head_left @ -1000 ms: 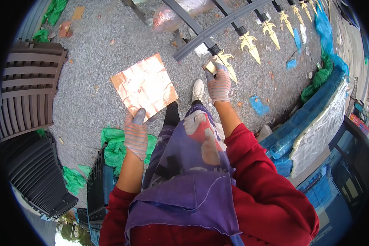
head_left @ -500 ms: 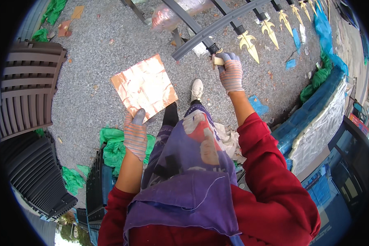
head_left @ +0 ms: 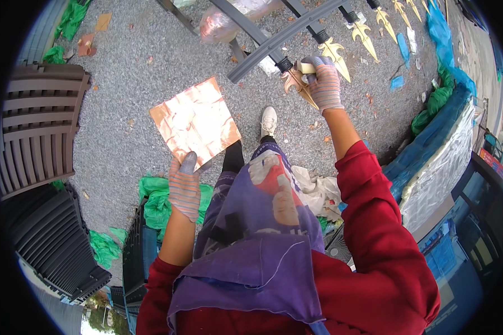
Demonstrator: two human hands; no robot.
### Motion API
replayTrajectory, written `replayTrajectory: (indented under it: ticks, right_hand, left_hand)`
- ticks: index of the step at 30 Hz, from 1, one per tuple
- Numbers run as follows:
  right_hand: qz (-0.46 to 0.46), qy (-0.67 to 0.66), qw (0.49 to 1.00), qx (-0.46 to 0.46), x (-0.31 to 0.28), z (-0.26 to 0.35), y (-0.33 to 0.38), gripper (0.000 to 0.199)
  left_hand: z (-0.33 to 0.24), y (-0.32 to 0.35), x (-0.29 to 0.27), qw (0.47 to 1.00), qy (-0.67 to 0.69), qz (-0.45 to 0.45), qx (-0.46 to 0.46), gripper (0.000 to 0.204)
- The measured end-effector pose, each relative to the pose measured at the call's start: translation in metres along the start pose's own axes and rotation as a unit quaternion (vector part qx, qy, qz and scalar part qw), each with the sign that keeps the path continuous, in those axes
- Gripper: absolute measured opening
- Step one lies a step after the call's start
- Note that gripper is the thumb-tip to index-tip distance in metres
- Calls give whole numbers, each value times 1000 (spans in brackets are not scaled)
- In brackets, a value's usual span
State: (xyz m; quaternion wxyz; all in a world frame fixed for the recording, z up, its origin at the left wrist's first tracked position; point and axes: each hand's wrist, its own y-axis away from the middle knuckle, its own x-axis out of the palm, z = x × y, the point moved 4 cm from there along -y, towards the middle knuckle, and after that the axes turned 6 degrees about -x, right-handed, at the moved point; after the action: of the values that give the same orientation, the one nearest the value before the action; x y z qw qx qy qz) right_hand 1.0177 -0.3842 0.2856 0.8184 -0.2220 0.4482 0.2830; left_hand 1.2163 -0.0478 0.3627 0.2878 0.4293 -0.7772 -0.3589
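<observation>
Right hand point(head_left: 325, 85) is closed round a small pale block point(head_left: 307, 68), fingers wrapped over it, so no gap to speak of. The block sits right by the end tip point(head_left: 299, 88) of the fence point(head_left: 285, 40), just left of that grip. Looks like it's against the tip, but the hand covers part of the spot, so I can't swear to contact.

Left hand point(head_left: 184, 187) has a narrow pinch on the near corner of a square board point(head_left: 198, 123), thumb on top. Board's out ahead of that grip, shiny and coppery on its face, well apart from the fence.

Progress-wise, I'd call it early days. The end tip, the one by the right hand, has a reddish coppery look on the parts I can see. The next tip point(head_left: 334, 53), just beyond the right hand, is plain pale gold, and so is the third tip point(head_left: 363, 40) further off. Same goes for the smaller ones past that, as far as I can make out. So my read is one tip partly done, maybe more than partly, with the rest of the row left.
</observation>
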Motion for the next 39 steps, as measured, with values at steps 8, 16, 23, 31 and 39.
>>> replayTrajectory:
  ticks: [8,16,23,31,39]
  right_hand:
    - [-38,10,995,94,2,-4,0,26]
    - [-59,5,993,104,5,-17,0,29]
    - [59,-21,982,177,24,23,28,35]
    - [-48,-66,975,206,19,43,16,37]
    - [81,-71,945,307,22,62,25,38]
  left_hand:
    - [4,-3,-4,1000,-20,3,3,21]
    - [2,-3,-4,1000,0,10,-1,24]
    - [3,-2,-1,999,-36,14,6,23]
    - [6,-5,-8,1000,-29,-1,-6,23]
    - [3,-3,-1,1000,-7,-6,-6,18]
